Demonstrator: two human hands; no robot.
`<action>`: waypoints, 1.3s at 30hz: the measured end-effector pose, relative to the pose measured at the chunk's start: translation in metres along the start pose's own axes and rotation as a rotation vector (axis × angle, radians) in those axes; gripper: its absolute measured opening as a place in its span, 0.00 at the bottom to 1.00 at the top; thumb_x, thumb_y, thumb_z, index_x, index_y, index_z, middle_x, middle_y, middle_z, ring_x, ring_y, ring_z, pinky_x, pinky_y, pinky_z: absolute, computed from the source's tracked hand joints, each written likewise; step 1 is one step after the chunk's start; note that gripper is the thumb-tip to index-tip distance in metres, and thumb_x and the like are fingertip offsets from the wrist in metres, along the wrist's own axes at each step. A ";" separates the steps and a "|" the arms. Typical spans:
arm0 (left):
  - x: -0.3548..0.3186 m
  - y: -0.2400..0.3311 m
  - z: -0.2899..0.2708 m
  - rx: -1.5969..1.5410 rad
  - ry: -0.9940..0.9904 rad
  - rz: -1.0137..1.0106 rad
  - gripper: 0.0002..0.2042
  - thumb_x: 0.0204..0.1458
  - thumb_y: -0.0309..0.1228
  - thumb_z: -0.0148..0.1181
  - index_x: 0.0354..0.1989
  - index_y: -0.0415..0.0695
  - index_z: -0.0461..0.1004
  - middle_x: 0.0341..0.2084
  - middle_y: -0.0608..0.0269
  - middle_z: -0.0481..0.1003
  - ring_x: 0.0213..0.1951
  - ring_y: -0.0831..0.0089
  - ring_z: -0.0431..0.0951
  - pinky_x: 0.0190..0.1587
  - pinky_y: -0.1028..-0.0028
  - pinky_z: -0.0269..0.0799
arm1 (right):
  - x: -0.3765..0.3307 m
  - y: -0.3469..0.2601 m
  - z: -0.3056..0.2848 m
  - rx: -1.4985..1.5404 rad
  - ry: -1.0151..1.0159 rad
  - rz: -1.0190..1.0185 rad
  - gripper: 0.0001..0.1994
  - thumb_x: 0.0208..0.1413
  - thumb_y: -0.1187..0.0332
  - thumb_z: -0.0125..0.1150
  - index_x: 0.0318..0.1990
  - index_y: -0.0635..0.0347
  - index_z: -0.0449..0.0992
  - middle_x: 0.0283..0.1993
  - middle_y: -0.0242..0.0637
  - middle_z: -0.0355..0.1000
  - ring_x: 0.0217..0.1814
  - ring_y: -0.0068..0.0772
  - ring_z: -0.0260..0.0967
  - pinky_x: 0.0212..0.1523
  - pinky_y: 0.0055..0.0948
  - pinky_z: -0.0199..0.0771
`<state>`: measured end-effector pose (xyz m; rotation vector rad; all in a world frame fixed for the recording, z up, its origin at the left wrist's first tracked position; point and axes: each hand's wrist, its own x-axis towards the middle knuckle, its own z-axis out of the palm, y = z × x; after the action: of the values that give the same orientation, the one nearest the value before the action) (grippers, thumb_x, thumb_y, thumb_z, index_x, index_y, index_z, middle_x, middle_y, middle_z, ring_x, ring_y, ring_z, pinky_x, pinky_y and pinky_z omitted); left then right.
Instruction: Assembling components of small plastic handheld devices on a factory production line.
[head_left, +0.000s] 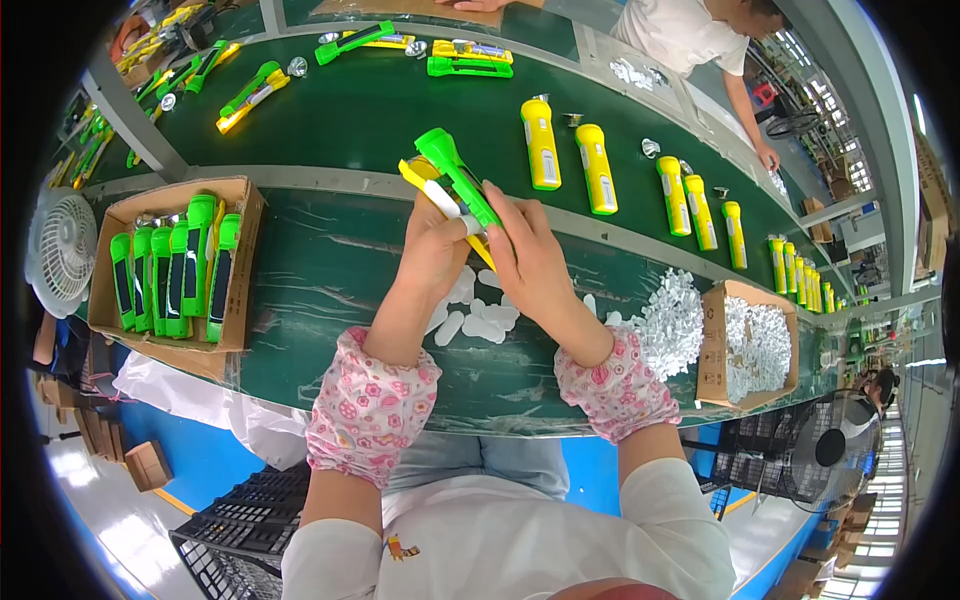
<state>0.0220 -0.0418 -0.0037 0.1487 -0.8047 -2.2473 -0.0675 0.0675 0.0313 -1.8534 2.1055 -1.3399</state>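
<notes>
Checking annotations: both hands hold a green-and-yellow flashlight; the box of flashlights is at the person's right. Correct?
No: head view shows the box of flashlights at the person's left. Left hand and right hand do hold the green-and-yellow flashlight.

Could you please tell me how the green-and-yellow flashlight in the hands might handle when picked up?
The flashlight is probably stiff, given its moulded, plastic-looking casing. Its green and yellow parts look unjoined, so it may separate unless the hands support both.

Bright overall; rim bends (corners black); floor [105, 530] shows glare.
</notes>
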 end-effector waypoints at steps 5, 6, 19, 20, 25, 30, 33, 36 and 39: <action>0.001 -0.005 -0.008 0.023 -0.005 0.036 0.22 0.43 0.22 0.45 0.51 0.40 0.61 0.44 0.55 0.69 0.48 0.62 0.71 0.55 0.63 0.67 | -0.005 -0.001 0.003 -0.103 -0.067 -0.013 0.24 0.60 0.68 0.50 0.65 0.52 0.60 0.44 0.47 0.62 0.38 0.45 0.69 0.37 0.37 0.72; 0.002 -0.007 -0.011 0.001 -0.006 0.054 0.21 0.44 0.23 0.45 0.52 0.40 0.61 0.44 0.55 0.69 0.49 0.61 0.71 0.55 0.61 0.67 | -0.004 -0.002 0.002 -0.099 -0.068 -0.015 0.24 0.60 0.68 0.50 0.65 0.52 0.60 0.44 0.47 0.62 0.38 0.45 0.69 0.37 0.37 0.72; 0.012 0.039 -0.024 -0.106 0.159 0.109 0.14 0.57 0.25 0.53 0.51 0.35 0.64 0.48 0.44 0.71 0.52 0.52 0.73 0.59 0.57 0.68 | 0.004 0.010 0.022 0.302 -0.110 -0.080 0.27 0.61 0.67 0.51 0.68 0.54 0.54 0.59 0.46 0.62 0.53 0.41 0.68 0.54 0.31 0.67; 0.011 0.037 -0.019 -0.106 0.127 0.166 0.15 0.56 0.26 0.54 0.50 0.36 0.65 0.48 0.46 0.71 0.53 0.52 0.72 0.60 0.56 0.66 | 0.004 0.010 0.012 0.504 -0.176 0.090 0.26 0.63 0.67 0.49 0.68 0.54 0.54 0.58 0.43 0.64 0.54 0.38 0.66 0.55 0.32 0.65; 0.021 0.012 -0.018 -0.201 0.004 -0.136 0.19 0.59 0.41 0.54 0.52 0.41 0.64 0.52 0.50 0.69 0.57 0.57 0.67 0.61 0.56 0.61 | 0.012 0.012 -0.007 0.062 0.022 -0.175 0.28 0.53 0.72 0.58 0.63 0.57 0.61 0.50 0.44 0.69 0.49 0.49 0.65 0.50 0.38 0.64; 0.015 0.002 -0.046 -0.296 0.008 -0.300 0.19 0.60 0.46 0.48 0.52 0.45 0.66 0.49 0.55 0.70 0.52 0.61 0.68 0.59 0.59 0.62 | 0.011 -0.014 -0.049 -0.071 -0.005 -0.277 0.21 0.52 0.66 0.62 0.53 0.61 0.70 0.51 0.47 0.65 0.50 0.51 0.66 0.54 0.38 0.65; 0.008 0.009 -0.040 -0.356 0.155 -0.244 0.23 0.57 0.48 0.53 0.55 0.46 0.65 0.42 0.59 0.71 0.45 0.65 0.71 0.55 0.61 0.64 | -0.006 -0.070 -0.124 1.058 0.018 -0.145 0.13 0.60 0.65 0.55 0.46 0.65 0.70 0.45 0.45 0.66 0.47 0.43 0.68 0.46 0.39 0.74; 0.010 0.005 -0.014 -0.386 0.188 -0.258 0.26 0.54 0.46 0.59 0.53 0.42 0.63 0.36 0.60 0.68 0.37 0.69 0.69 0.45 0.70 0.67 | -0.013 -0.114 -0.136 1.522 0.306 -0.561 0.13 0.63 0.55 0.48 0.35 0.54 0.68 0.36 0.39 0.61 0.44 0.39 0.63 0.37 0.40 0.71; 0.008 0.002 -0.024 -0.412 0.108 -0.263 0.23 0.52 0.42 0.63 0.46 0.39 0.62 0.29 0.64 0.61 0.29 0.76 0.62 0.33 0.79 0.65 | -0.014 -0.145 -0.132 1.913 0.374 -0.251 0.07 0.56 0.65 0.56 0.32 0.56 0.69 0.35 0.35 0.64 0.40 0.37 0.65 0.38 0.36 0.72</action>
<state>0.0249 -0.0603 -0.0204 0.1851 -0.2638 -2.5762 -0.0192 0.1656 0.1943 -0.8368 -0.0886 -2.3010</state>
